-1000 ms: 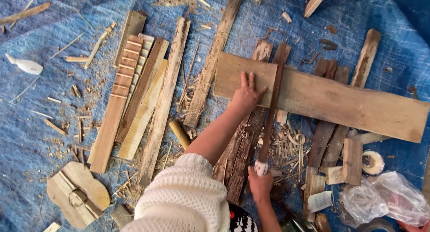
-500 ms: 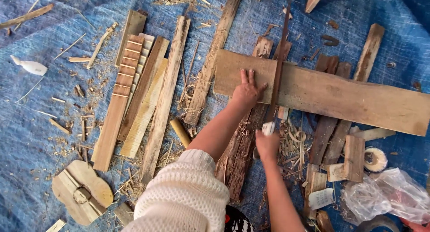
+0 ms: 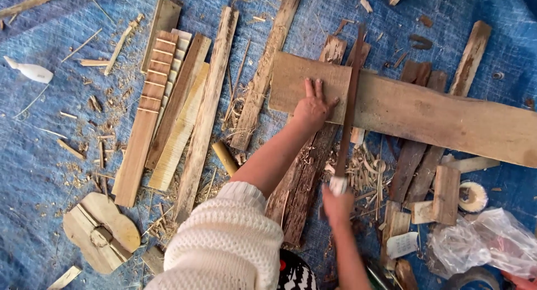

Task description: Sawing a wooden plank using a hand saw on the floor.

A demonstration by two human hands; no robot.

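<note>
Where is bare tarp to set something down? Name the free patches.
Free: blue tarp at the far left, between the white bottle and the guitar-shaped cutout; also top right above the long board. Crowded: around both hands, with planks and shavings.

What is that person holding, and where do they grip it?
The right hand grips a saw by its handle end; the left hand presses flat on the wide plank.
</note>
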